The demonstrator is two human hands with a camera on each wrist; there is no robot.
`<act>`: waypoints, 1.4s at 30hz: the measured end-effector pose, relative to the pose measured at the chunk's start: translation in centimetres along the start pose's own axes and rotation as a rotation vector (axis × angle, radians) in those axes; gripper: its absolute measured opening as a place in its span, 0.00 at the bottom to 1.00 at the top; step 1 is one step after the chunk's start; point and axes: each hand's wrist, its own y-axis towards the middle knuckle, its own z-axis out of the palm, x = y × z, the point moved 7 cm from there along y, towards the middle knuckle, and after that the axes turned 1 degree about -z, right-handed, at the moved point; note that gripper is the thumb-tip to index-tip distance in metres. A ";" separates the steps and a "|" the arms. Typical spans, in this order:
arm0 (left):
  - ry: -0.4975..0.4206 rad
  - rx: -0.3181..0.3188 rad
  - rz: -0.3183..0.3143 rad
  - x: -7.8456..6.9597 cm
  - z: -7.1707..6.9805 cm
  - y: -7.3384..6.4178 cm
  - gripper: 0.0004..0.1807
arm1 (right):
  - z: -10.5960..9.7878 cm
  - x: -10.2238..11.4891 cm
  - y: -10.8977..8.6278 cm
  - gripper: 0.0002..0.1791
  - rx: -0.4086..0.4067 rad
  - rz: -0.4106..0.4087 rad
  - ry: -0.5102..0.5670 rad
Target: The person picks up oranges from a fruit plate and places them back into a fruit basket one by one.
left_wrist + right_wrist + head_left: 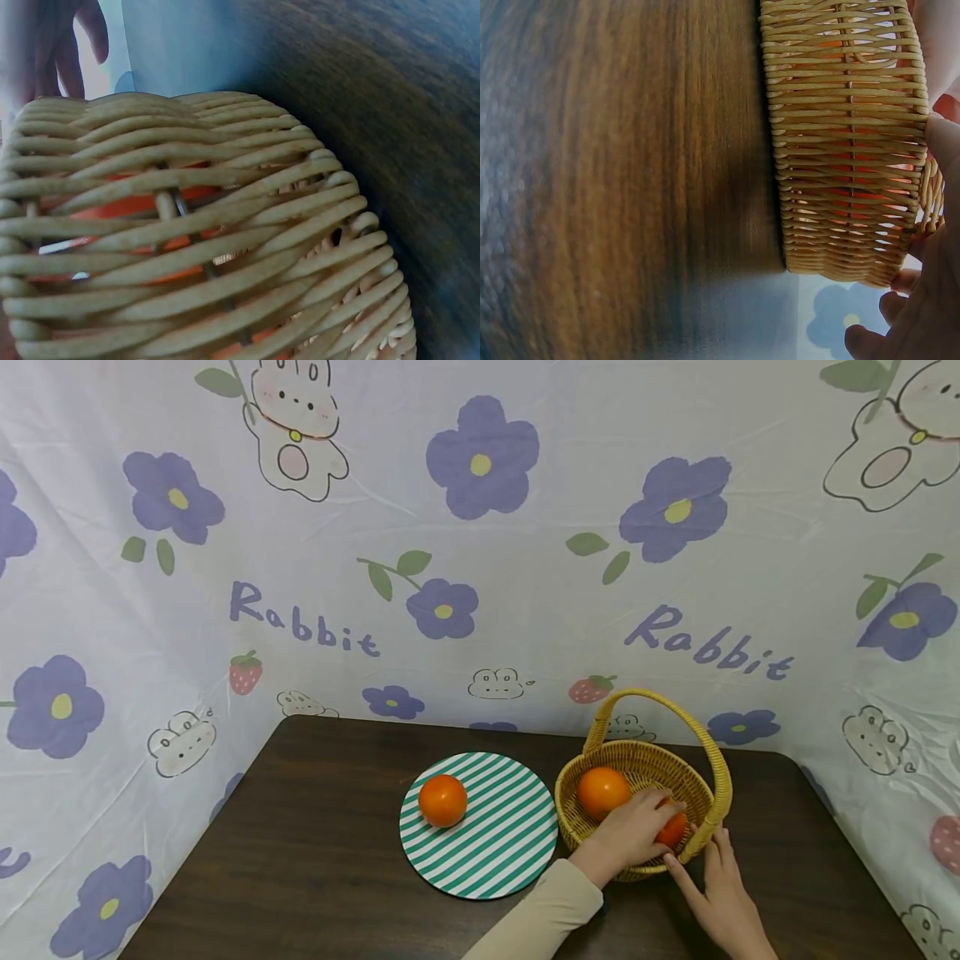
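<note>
A yellow wicker basket [637, 870] with a tall arched handle stands on the dark table. Reaching over its near rim, my left hand [632, 828] grips a round red-orange fruit [672, 832] inside it, fingers curled over the top. An orange [603, 792] lies in the basket just left of those fingers. My right hand [722, 893] holds the basket's right rim near the foot of the handle, its thumb [943, 139] at the rim in the right wrist view. Wicker weave [150, 247] fills the left wrist view, with orange-red showing through the gaps.
Left of the basket lies a round green-and-white striped mat [495, 860] with another orange [442, 801] on it. The dark wooden table [315, 843] meets a white cloth backdrop [525, 585] printed with purple flowers and rabbits at the back and sides.
</note>
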 end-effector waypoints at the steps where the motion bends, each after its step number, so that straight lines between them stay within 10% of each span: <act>1: -0.001 -0.002 0.003 0.0 0.0 0.0 0.37 | 0.0 0.0 0.0 0.45 0.001 0.000 -0.001; 42: -0.263 -0.253 0.008 3.4 -2.5 -5.2 0.28 | 0.2 0.3 0.0 0.44 0.030 0.021 0.020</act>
